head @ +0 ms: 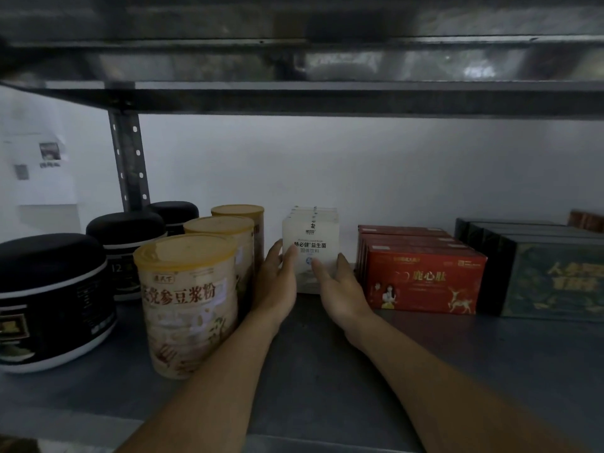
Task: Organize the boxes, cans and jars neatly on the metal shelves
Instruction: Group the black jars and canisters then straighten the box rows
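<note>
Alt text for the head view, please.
The left hand and right hand hold the front white box of a row on a metal shelf. Tall cans and black jars stand to its left; red boxes and dark boxes to its right.

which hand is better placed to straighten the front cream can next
Probably left. The left hand grips the white box just beside the front cream can; the right hand is on the box's far side, by the red boxes.
</note>
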The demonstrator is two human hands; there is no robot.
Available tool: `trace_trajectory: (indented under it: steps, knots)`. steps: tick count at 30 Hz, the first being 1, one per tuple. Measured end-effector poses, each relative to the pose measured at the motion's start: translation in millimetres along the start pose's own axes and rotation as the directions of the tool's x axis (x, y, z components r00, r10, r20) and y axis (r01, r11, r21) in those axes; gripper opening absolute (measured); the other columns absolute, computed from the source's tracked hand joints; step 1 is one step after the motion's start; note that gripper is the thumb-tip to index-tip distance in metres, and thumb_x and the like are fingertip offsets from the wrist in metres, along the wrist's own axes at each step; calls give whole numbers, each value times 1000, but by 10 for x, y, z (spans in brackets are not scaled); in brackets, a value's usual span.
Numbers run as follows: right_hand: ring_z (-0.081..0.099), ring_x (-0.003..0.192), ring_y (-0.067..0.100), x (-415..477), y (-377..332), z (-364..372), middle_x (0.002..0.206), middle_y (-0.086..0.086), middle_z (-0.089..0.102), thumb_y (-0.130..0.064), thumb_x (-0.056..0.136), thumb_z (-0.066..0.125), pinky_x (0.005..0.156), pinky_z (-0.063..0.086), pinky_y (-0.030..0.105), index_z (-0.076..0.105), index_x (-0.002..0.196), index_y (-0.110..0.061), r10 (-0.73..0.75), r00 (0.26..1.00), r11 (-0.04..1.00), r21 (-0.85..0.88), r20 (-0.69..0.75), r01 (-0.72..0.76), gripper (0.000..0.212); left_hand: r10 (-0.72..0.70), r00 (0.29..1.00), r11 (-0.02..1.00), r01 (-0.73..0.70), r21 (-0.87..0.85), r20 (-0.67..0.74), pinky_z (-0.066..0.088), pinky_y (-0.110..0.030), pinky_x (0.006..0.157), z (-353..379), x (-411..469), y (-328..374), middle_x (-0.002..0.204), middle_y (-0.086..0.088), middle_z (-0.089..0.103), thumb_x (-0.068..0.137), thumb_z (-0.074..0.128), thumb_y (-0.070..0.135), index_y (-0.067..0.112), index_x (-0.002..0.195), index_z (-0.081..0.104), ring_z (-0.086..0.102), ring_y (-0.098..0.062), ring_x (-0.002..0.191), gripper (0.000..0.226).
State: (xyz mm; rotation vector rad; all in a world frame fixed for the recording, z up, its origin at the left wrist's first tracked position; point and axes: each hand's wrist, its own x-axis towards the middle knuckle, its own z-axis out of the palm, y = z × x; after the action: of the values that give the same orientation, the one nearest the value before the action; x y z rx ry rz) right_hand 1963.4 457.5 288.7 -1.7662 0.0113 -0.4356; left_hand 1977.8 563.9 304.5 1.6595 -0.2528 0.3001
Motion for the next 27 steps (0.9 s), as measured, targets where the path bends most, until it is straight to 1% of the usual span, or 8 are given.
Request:
trace_trajectory:
  steps: [5, 9, 12, 16, 18, 21, 25, 27]
  knots:
    - [44, 113, 2, -15, -25, -13, 130, -11, 50, -38, 101, 48, 93, 34, 20, 34, 146, -24, 6, 1000, 1000, 3, 17, -6, 49, 17, 1000, 1000, -17, 5, 10, 29, -18, 91, -4, -18, -7, 139, 8, 48, 103, 37, 35, 25, 146, 39, 36, 2, 109, 44]
    - [47, 120, 6, -12, -19, -11, 139, -6, 50, -38, 100, 50, 94, 35, 21, 34, 146, -24, 22, 1000, 1000, -7, 8, -22, 51, 12, 1000, 1000, -12, -6, 20, 30, -19, 93, 2, -3, -22, 132, 17, 44, 103, 39, 36, 26, 147, 37, 38, 1, 115, 46]
    - [44, 129, 12, -24, -41, -13, 142, -5, 46, -39, 100, 50, 96, 32, 20, 26, 150, -23, 41, 999, 999, -18, -1, -41, 58, -8, 1000, 1000, 8, 1, 4, 29, -20, 96, -3, 30, -47, 148, 5, 42, 102, 40, 39, 24, 149, 34, 40, -10, 131, 50]
    - [41, 132, 14, -37, -54, -19, 146, -2, 43, -38, 100, 49, 95, 30, 18, 21, 152, -19, 47, 999, 998, -40, -9, -47, 62, -15, 1000, 999, 16, 36, -25, 25, -18, 98, -12, 40, -58, 153, 2, 36, 102, 40, 39, 22, 151, 31, 35, -13, 138, 53]
    - [42, 132, 14, -35, -52, -13, 146, -2, 44, -39, 100, 49, 95, 31, 18, 24, 151, -20, 44, 999, 997, -60, -10, -44, 60, -15, 999, 997, 18, 80, -31, 25, -22, 103, -17, 50, -75, 154, 1, 34, 101, 40, 42, 22, 151, 30, 33, -15, 140, 54]
    - [44, 131, 15, -41, -60, -7, 144, -2, 46, -40, 100, 49, 95, 33, 19, 29, 148, -20, 39, 999, 996, -79, -12, -40, 56, -18, 999, 993, 22, 120, -32, 27, -33, 113, -26, 52, -86, 154, -1, 35, 100, 38, 47, 24, 152, 28, 34, -17, 140, 58]
    - [44, 133, 17, -121, -116, -30, 139, -7, 46, -37, 100, 51, 94, 33, 19, 30, 147, -18, 34, 999, 994, -102, -16, -36, 55, -14, 999, 989, 20, 145, -48, 26, -40, 116, -53, -5, -44, 155, 0, 34, 100, 38, 47, 24, 151, 29, 32, -19, 141, 58]
    - [42, 134, 18, -190, -148, -61, 137, -8, 45, -33, 100, 52, 94, 32, 18, 30, 147, -18, 32, 999, 992, -120, -11, -33, 54, -28, 998, 985, 36, 168, -50, 27, -40, 116, -66, -50, -23, 154, -1, 34, 100, 40, 45, 22, 151, 30, 32, -20, 141, 57]
